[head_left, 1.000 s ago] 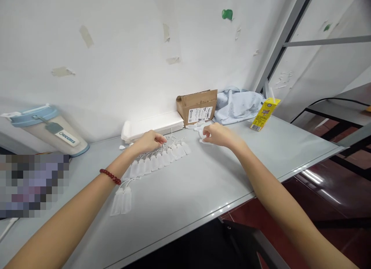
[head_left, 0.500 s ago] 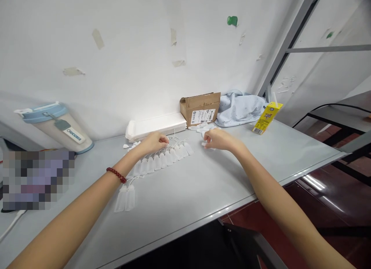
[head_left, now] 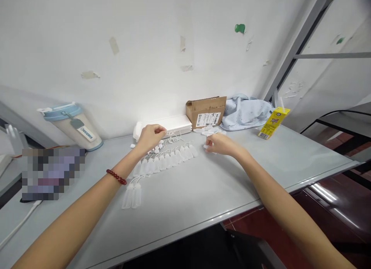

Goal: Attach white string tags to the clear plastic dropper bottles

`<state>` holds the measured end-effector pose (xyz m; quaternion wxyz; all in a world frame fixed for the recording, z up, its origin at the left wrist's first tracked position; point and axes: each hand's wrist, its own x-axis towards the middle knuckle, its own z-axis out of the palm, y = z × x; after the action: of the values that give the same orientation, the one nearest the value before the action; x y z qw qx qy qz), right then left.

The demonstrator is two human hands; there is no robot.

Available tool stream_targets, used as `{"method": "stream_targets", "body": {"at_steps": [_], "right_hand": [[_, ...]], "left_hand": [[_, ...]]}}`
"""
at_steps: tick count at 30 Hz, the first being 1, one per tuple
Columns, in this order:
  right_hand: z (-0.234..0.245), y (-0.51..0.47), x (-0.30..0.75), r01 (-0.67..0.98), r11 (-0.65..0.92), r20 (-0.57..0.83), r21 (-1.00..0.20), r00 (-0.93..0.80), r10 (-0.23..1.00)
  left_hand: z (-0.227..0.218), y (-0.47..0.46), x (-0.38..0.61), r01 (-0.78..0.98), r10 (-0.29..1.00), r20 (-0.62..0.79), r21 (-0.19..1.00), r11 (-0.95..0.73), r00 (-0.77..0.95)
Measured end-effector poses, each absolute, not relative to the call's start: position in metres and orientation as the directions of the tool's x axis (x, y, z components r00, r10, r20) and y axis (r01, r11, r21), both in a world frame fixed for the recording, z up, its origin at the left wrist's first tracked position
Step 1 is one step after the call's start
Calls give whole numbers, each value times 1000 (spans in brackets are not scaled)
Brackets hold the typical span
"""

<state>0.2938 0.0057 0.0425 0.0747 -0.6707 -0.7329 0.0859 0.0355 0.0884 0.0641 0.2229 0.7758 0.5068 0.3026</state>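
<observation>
A row of several small white tags with thin strings (head_left: 166, 159) lies on the grey table (head_left: 203, 192). My left hand (head_left: 150, 136), with a red bead bracelet at the wrist, hovers over the far end of the row, fingers curled and pinching the strings. My right hand (head_left: 220, 144) rests to the right of the row, fingers closed on a small white tag (head_left: 206, 147). Two more tags (head_left: 132, 195) lie apart near my left forearm. A few loose white tags (head_left: 207, 131) sit in front of the cardboard box.
A flat stack of white sheets (head_left: 171, 124) lies by the wall. An open cardboard box (head_left: 206, 111), a pale blue cloth (head_left: 246, 111) and a yellow drink carton (head_left: 273, 122) stand at the back right. A tumbler with a blue lid (head_left: 72, 124) lies at the left.
My left hand has lifted a little toward the wall with the strings. My right hand has come down and closer to the row of tags. The camera view has shifted.
</observation>
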Motion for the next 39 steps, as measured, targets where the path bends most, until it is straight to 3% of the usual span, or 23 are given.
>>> {"method": "stream_targets", "body": {"at_steps": [14, 17, 21, 23, 26, 30, 34, 39], "right_hand": [[34, 7, 272, 925, 194, 248, -326, -115, 962], [36, 0, 257, 800, 241, 331, -549, -57, 942], [40, -20, 222, 455, 273, 254, -848, -103, 962], [39, -33, 203, 319, 239, 183, -917, -197, 963], [35, -47, 185, 302, 231, 144, -925, -283, 948], [25, -51, 180, 301, 294, 178, -907, -357, 917], [20, -47, 183, 268, 253, 146, -930, -363, 920], [21, -46, 183, 269, 241, 149, -932, -321, 935]], "left_hand": [[75, 58, 5, 541, 933, 264, 761, -357, 244], [67, 44, -6, 516, 938, 254, 785, -342, 235], [49, 24, -17, 429, 933, 292, 830, -356, 209], [42, 9, -18, 470, 896, 416, 766, -438, 157], [37, -12, -12, 519, 691, 662, 498, -695, 289], [34, -27, 0, 500, 527, 742, 299, -813, 414], [30, -28, 2, 503, 514, 715, 260, -824, 473], [31, -28, 0, 486, 570, 663, 337, -806, 485]]}}
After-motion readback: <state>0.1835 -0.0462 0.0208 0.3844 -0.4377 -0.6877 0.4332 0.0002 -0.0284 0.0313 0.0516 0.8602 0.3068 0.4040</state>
